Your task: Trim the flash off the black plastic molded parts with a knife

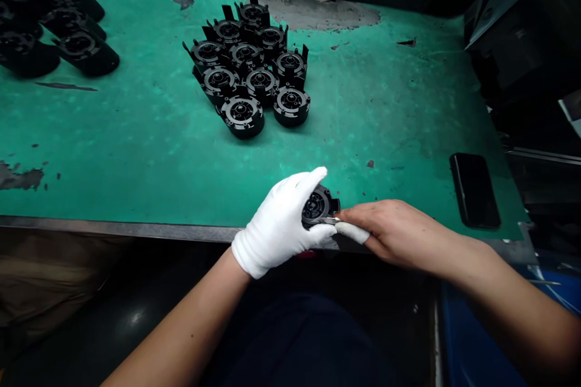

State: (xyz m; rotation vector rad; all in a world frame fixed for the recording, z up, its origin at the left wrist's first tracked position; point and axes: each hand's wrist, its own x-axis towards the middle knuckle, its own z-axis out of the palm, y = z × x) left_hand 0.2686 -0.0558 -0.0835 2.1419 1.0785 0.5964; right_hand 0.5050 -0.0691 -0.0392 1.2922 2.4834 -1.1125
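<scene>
My left hand (284, 217), in a white glove, is wrapped round a round black part (316, 204) near the table's front edge. The part's ribbed inner face shows between thumb and fingers. My right hand (390, 227) is bare except for a white covering on one finger. It pinches a thin metal tool (327, 221), which lies across the lower side of the black part. The tool's far end is too small to make out.
Several black round parts (242, 112) stand grouped on the green table (385, 127) beyond my hands. More black cylinders (86, 51) stand at the far left. A black phone (475, 190) lies at the right. Something blue is below the table at the right.
</scene>
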